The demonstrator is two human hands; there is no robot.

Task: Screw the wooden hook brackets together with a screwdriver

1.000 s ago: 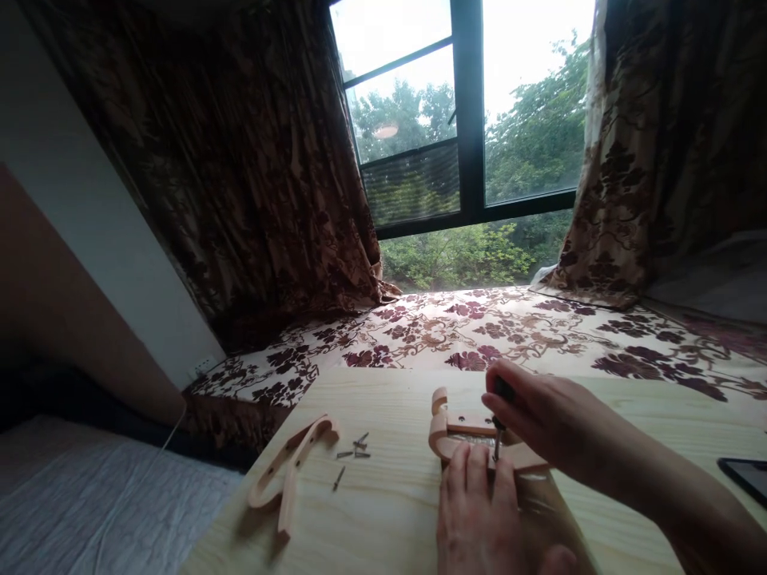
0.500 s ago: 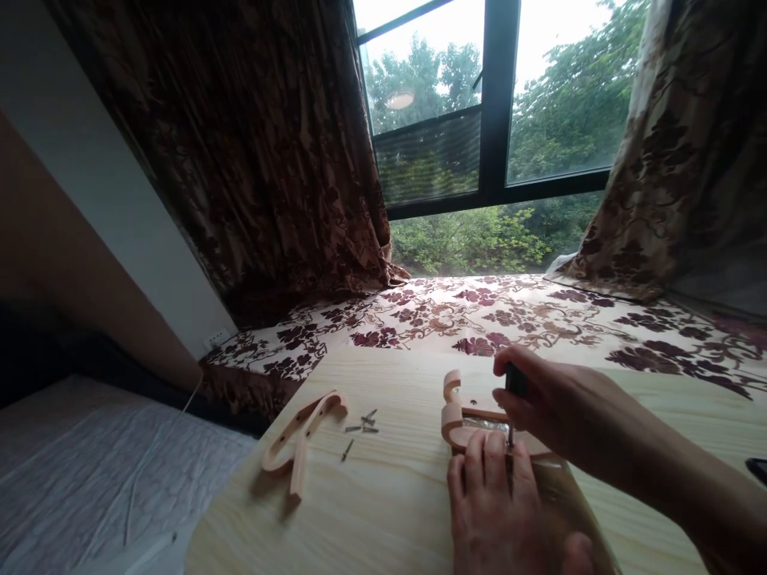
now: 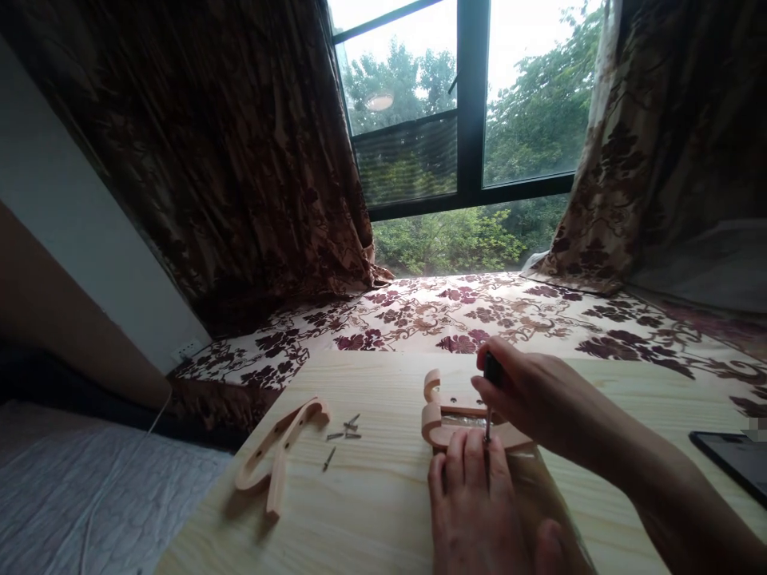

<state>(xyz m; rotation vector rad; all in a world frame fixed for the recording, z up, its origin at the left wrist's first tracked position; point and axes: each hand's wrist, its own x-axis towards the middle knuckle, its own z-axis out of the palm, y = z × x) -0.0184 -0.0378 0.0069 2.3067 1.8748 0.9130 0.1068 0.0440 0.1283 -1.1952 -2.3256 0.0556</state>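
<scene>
My right hand [image 3: 520, 382] is closed around the dark handle of a screwdriver [image 3: 488, 411], held upright. Its tip reaches down to a curved light-wood piece [image 3: 440, 434] beside my left fingertips; the exact contact point is hidden. My left hand [image 3: 473, 503] lies over that piece with fingers stretched out and thumb apart, pressing down from the near side. A second curved wood piece [image 3: 432, 385] with dark holes lies just behind. Under my left hand is a flat brown, shiny thing [image 3: 560, 499], mostly covered.
Several loose screws [image 3: 347, 434] lie left of my hands on the pale wooden board [image 3: 359, 511]. Farther left are joined curved wood pieces [image 3: 280, 455]. A dark-edged tablet-like device [image 3: 734, 459] is at right. Behind the board stretches a floral-covered sill [image 3: 407, 315].
The view has shifted right, so everything sits farther left and more of the dark-edged device shows. My right hand stays on the screwdriver; my left hand keeps its place on the wood.
</scene>
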